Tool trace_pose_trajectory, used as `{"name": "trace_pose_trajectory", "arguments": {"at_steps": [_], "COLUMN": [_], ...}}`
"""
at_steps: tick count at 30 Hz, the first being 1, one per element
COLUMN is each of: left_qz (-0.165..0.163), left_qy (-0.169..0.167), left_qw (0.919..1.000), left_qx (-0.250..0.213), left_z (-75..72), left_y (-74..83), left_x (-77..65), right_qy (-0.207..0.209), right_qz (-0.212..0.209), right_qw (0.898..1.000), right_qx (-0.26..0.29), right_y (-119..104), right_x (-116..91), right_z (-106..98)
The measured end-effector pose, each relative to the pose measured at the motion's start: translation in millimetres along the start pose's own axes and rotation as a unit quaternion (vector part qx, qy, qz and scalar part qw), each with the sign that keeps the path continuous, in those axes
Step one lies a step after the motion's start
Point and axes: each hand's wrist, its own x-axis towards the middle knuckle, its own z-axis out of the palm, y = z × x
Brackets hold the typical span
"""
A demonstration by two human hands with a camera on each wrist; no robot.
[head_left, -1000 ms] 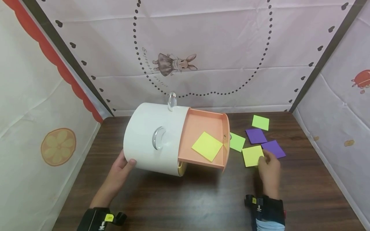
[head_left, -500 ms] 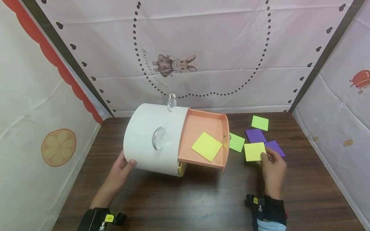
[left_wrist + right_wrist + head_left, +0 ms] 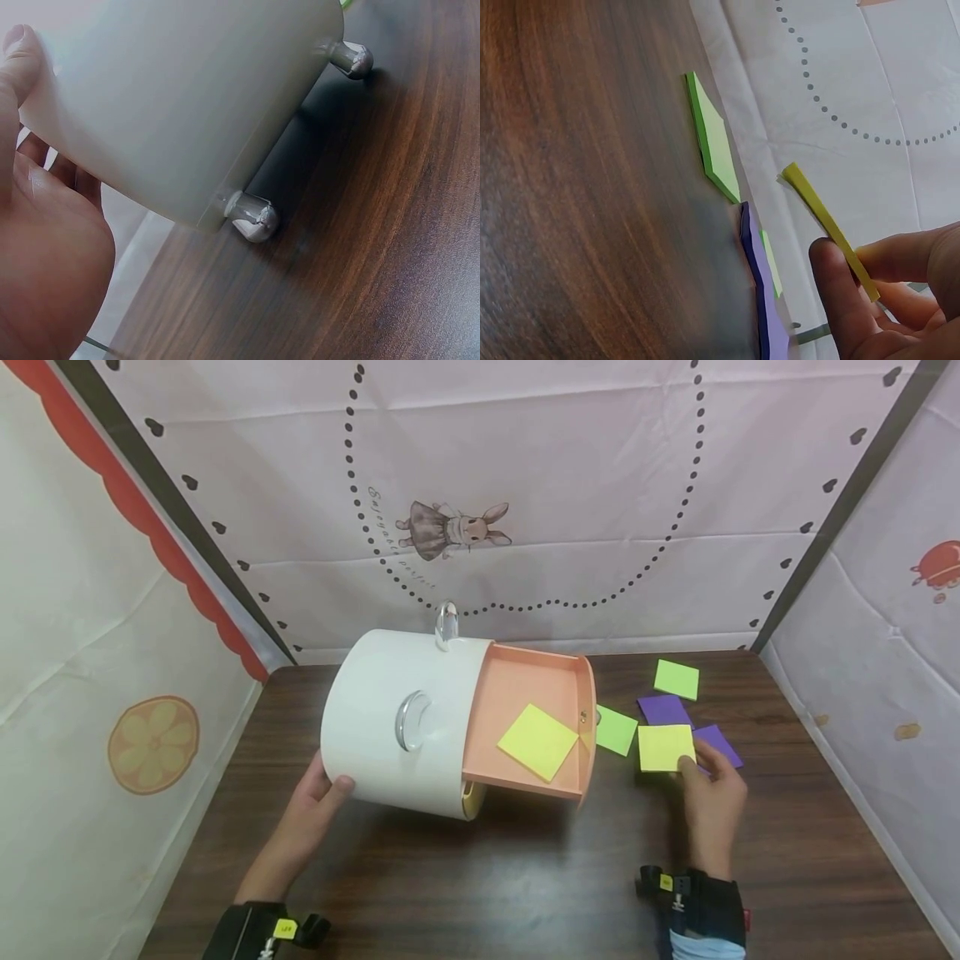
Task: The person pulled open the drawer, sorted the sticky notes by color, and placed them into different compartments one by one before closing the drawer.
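A white rounded storage box point(image 3: 397, 718) with clear handle-like feet stands on the table, its peach drawer point(image 3: 517, 677) pulled out to the right. One yellow sticky note pad point(image 3: 537, 742) lies in that drawer. My left hand point(image 3: 306, 810) grips the box's left end, thumb on the near side and fingers partly hidden behind. Right of the drawer, my right hand point(image 3: 712, 802) pinches another yellow sticky note pad point(image 3: 666, 748) by its edge between thumb and fingers. In the right wrist view this held pad point(image 3: 829, 229) is seen edge-on, raised off the table.
Two purple sticky note pads point(image 3: 664, 710) lie beyond the right hand, partly covered by the held pad. A green pad point(image 3: 677, 679) sits farther back, and another green pad point(image 3: 617, 731) is beside the drawer front. Cloth walls point(image 3: 585, 485) enclose the wooden table point(image 3: 480, 893).
My right hand has lifted the yellow sticky note pad and moved it slightly right and away from me, turning it a little. The left hand and the box have stayed put.
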Motion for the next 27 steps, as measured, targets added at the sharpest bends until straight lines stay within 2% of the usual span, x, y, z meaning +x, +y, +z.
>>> {"name": "trace_pose_trajectory", "arguments": {"at_steps": [4, 10, 27], "left_qz": [0.001, -0.011, -0.005], "left_qy": [0.001, 0.007, 0.004], "left_qw": [1.0000, 0.9999, 0.9999], "left_qx": [0.002, 0.008, 0.008], "left_z": [-0.1, 0.3, 0.4], "left_y": [0.5, 0.2, -0.7], "left_x": [-0.2, 0.5, -0.8], "right_qy": [0.005, 0.014, 0.002], "right_qz": [0.014, 0.027, -0.010], "right_qw": [1.000, 0.996, 0.993], "right_qx": [0.011, 0.079, 0.116], "right_y": [-3.5, -10.4, -32.1], "right_x": [0.3, -1.2, -13.1], "right_z": [-0.9, -2.4, -9.1]}}
